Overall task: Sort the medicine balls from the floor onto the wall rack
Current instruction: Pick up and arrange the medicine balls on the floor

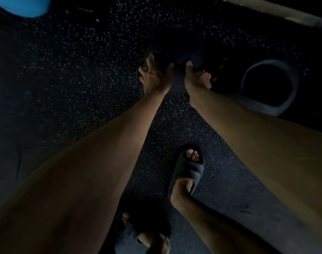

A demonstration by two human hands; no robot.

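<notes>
A black medicine ball (176,44) lies on the dark speckled floor, hard to make out in the dim light. My left hand (154,76) grips its near left side, fingers curled up around it. Just to the right, my right hand (197,77) holds the ball's near right side, thumb up against the surface. Both arms reach straight forward and down. A blue ball (24,5) lies on the floor at the top left corner, partly cut off by the frame. The wall rack is not in view.
A dark ring-shaped stand or plate with a pale rim (269,85) lies on the floor just right of my right hand. A pale wall base (275,10) runs across the top right. My feet in dark slides (187,169) stand below the arms.
</notes>
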